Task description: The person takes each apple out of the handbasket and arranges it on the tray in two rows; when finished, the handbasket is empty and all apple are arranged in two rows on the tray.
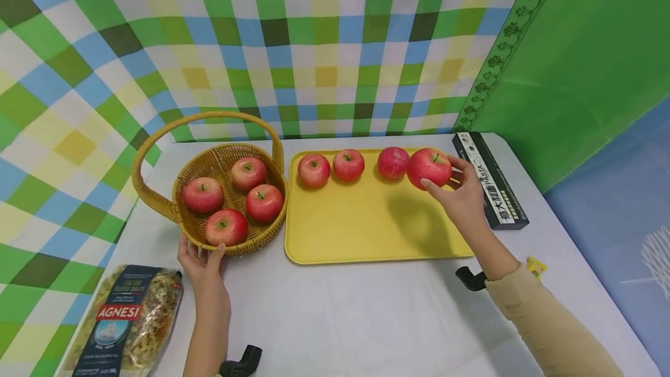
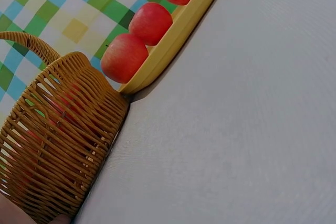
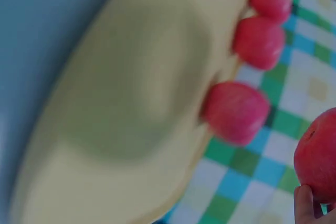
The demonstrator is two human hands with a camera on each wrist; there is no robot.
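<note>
My right hand (image 1: 463, 196) grips a red apple (image 1: 429, 168) between thumb and fingers, held up over the right end of the yellow tray (image 1: 340, 231), which shows its shadow. In the right wrist view that apple (image 3: 319, 156) is at the right edge, fingertips under it. Three more apples stand along the tray's back side, one of them a darker red apple (image 1: 393, 163). To the left, my left hand (image 1: 203, 266) holds the near rim of a wicker basket (image 1: 256, 242), thumb on the rim, other fingers against its outer side. Several apples lie inside, including a front apple (image 1: 226, 227).
A bag of Agnesi pasta (image 1: 125, 319) lies at the table's front left. Right of the tray is a black pasta box (image 1: 491, 182), with a small yellow packet (image 1: 536, 266) nearer me. The basket's tall handle (image 1: 209, 115) arches up before a checked cloth (image 1: 324, 45).
</note>
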